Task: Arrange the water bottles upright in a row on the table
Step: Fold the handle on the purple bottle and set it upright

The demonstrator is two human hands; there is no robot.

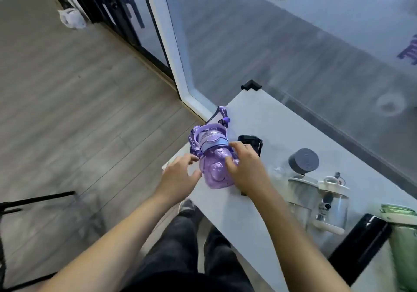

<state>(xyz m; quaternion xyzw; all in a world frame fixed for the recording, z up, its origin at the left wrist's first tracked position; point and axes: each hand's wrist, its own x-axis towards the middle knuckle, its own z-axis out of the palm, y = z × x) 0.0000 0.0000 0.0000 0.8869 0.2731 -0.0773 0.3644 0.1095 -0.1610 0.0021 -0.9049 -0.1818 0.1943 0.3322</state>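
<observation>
A purple see-through water bottle (215, 167) with a blue-purple lid and a printed strap stands near the left end of the white table (282, 122). My right hand (246, 170) grips its right side, thumb on the front and fingers over the shoulder. On the bottle's left, my left hand (180, 176) has its fingers spread and the thumb at the bottle's edge. To the right along the table are a black bottle (250, 141) partly hidden by my right hand, a grey-lidded clear bottle (303, 159), a clear bottle with white lid (331, 201), a second black bottle (361, 244) and a green bottle (404, 235).
The table's left edge lies just beside the purple bottle, with wood floor (79, 111) below. A glass wall (293, 43) runs along the table's far side. A black stand leg (33, 200) sits on the floor at left.
</observation>
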